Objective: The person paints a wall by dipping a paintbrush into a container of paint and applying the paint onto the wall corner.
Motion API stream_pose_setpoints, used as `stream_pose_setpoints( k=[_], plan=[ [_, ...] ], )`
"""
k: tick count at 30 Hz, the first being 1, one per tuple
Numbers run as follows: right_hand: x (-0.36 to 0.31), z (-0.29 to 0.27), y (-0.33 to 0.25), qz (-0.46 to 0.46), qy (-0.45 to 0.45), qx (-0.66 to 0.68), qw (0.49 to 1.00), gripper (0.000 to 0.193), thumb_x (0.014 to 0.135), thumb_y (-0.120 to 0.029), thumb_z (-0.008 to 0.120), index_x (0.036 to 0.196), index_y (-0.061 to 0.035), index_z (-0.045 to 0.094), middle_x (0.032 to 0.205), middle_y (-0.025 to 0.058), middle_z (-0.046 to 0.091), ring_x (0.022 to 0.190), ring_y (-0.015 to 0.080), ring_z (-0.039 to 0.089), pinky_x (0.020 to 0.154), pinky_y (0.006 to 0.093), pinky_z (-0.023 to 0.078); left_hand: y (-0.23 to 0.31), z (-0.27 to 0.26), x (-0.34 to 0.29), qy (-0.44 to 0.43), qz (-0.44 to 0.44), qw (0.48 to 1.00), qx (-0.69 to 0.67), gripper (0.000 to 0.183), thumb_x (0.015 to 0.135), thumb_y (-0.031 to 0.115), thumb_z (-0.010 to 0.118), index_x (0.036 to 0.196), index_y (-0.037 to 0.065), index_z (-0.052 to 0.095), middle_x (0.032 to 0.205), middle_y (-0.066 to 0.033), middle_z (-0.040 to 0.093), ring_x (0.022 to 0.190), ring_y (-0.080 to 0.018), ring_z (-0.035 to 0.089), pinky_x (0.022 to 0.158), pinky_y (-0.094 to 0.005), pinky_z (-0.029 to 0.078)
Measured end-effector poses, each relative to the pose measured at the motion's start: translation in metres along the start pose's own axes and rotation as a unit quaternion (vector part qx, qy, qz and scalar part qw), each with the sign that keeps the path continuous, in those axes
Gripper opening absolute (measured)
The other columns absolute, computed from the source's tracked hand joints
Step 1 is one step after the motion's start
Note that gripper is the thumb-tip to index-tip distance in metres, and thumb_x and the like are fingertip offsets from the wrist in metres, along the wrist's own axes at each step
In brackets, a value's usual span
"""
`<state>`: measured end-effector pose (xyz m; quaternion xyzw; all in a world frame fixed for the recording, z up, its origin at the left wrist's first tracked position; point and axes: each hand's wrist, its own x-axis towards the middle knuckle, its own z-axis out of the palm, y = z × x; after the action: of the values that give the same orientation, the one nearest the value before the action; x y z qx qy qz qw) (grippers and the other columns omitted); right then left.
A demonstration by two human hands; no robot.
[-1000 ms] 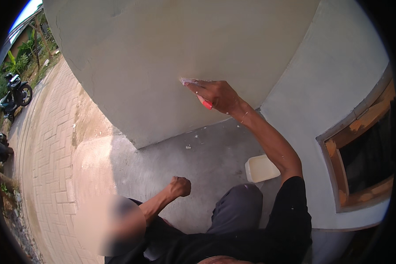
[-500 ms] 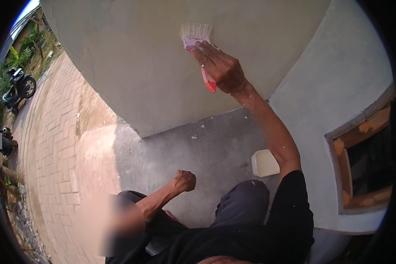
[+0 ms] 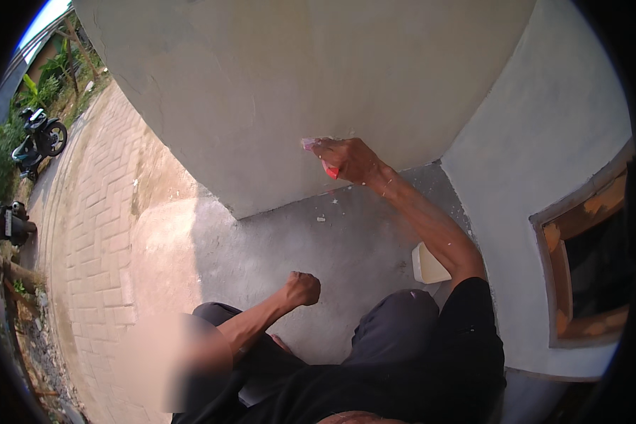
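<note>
My right hand (image 3: pixel 355 160) is wrapped round a wide paintbrush (image 3: pixel 331 172) at the lower part of a pale grey-green wall (image 3: pixel 275 106). The red tip of its handle shows below my fingers. Its light-coloured head points up and left against the wall; the bristles barely show. White paint specks dot my right wrist and forearm. My left hand (image 3: pixel 303 289) is curled into a fist above the grey concrete floor (image 3: pixel 261 247), near my left knee. Nothing is seen in it.
A cream plastic tub (image 3: pixel 428 266) stands on the floor beside my right forearm, partly covered by it. To the right is a wooden window frame (image 3: pixel 558 283) in an adjoining wall. A brick-paved path (image 3: pixel 92 261) and parked motorbikes (image 3: pixel 39 141) lie left.
My right hand has moved down the wall with the paintbrush. The bristles, plain to see before, are now hardly visible. My left fist stays nearly in place; the view has shifted slightly.
</note>
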<state>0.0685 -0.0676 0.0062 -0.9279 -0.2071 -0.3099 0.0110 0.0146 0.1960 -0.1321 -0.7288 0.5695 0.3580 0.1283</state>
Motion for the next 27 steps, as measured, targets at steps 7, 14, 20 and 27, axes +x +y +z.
stream_pose_setpoints(
  k=[7, 14, 20, 27],
  plan=[
    [0.105, -0.186, 0.032, -0.141, 0.287, -0.186, 0.929, 0.032, 0.082, 0.001, 0.062, 0.114, -0.0017, 0.066, 0.106, 0.0140, 0.071, 0.095, 0.0275, 0.070, 0.077, 0.0341, 0.060, 0.002, -0.008, -0.005, 0.032, -0.001, 0.999, -0.018, 0.020, 0.077, 0.012, 0.052, 0.079, 0.003, 0.070, 0.085, -0.0202, 0.069, 0.084, -0.0330, 0.069, 0.075, -0.0460, 0.052],
    [0.006, -0.023, 0.012, 0.009, 0.201, -0.203, 0.958, 0.043, 0.076, -0.003, 0.066, 0.119, -0.0044, 0.064, 0.108, 0.0174, 0.068, 0.099, 0.0282, 0.068, 0.086, 0.0355, 0.058, 0.001, -0.002, -0.005, 0.038, 0.005, 0.999, -0.007, 0.020, 0.077, 0.012, 0.052, 0.075, 0.003, 0.070, 0.081, -0.0192, 0.070, 0.079, -0.0328, 0.069, 0.071, -0.0450, 0.052],
    [-0.114, 0.121, -0.041, 0.028, -0.001, -0.071, 0.997, 0.034, 0.080, -0.014, 0.064, 0.111, -0.0006, 0.063, 0.106, 0.0160, 0.068, 0.102, 0.0288, 0.066, 0.088, 0.0369, 0.054, -0.001, -0.003, -0.011, 0.023, -0.003, 1.000, -0.006, 0.021, 0.078, 0.012, 0.052, 0.080, 0.002, 0.070, 0.085, -0.0187, 0.070, 0.084, -0.0322, 0.069, 0.075, -0.0451, 0.052],
    [-0.026, 0.070, -0.011, 0.017, 0.001, 0.017, 1.000, 0.024, 0.081, -0.011, 0.061, 0.103, -0.0013, 0.063, 0.101, 0.0110, 0.069, 0.091, 0.0253, 0.069, 0.074, 0.0337, 0.058, -0.007, 0.000, -0.007, 0.013, -0.007, 1.000, -0.017, 0.022, 0.078, 0.013, 0.051, 0.083, 0.003, 0.071, 0.088, -0.0170, 0.071, 0.086, -0.0325, 0.069, 0.074, -0.0449, 0.053]
  ],
)
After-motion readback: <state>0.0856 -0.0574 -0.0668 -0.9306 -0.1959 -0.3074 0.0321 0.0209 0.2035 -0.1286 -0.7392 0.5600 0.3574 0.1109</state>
